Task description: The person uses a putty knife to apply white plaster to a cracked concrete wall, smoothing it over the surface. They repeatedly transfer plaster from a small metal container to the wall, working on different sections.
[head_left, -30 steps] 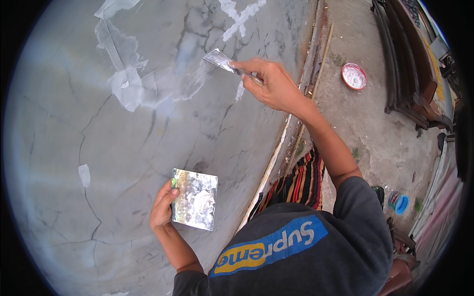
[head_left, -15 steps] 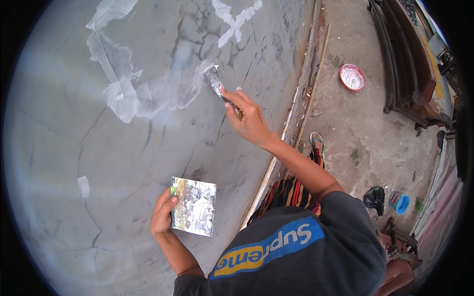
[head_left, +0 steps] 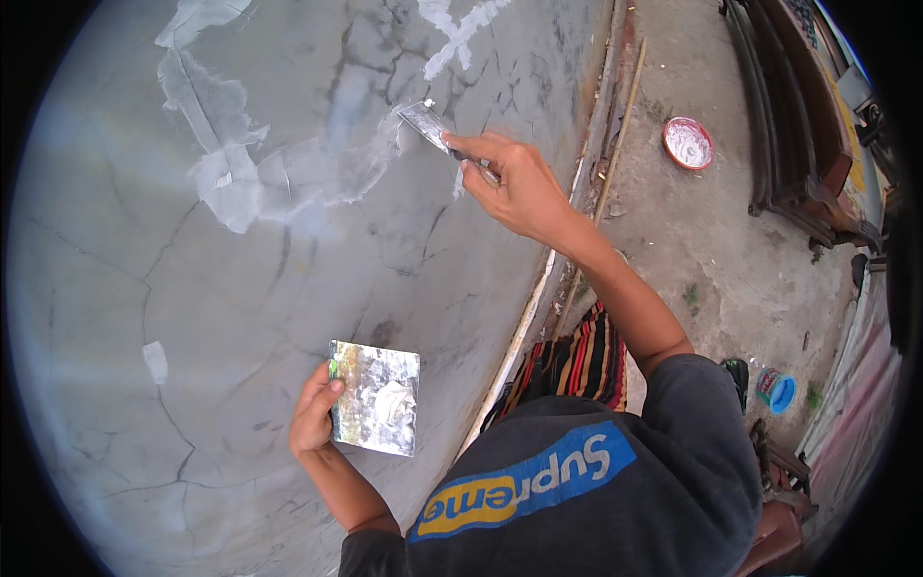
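Note:
My right hand (head_left: 514, 183) grips a putty knife (head_left: 426, 125) with a wide metal blade, held at the grey cracked wall (head_left: 240, 317) near the end of a band of white filler (head_left: 317, 178). A small white blob shows at the blade's tip. Another white X-shaped patch (head_left: 457, 38) sits higher up. My left hand (head_left: 312, 409) holds a square shiny board (head_left: 375, 394) by its left edge, lower down in front of the wall; it carries a heap of white paste.
A red-rimmed bowl of white paste (head_left: 687, 142) rests on the concrete ground (head_left: 692, 250) at right, beside dark wooden benches (head_left: 788, 115). A long pole (head_left: 620, 135) lies along the wall's base. A blue bucket (head_left: 776, 389) stands lower right, near a black bag (head_left: 735, 375).
My right hand with the knife moved down and left, then back up and right, leaving the blade near the filler band's end. My left hand and board shifted only slightly in view.

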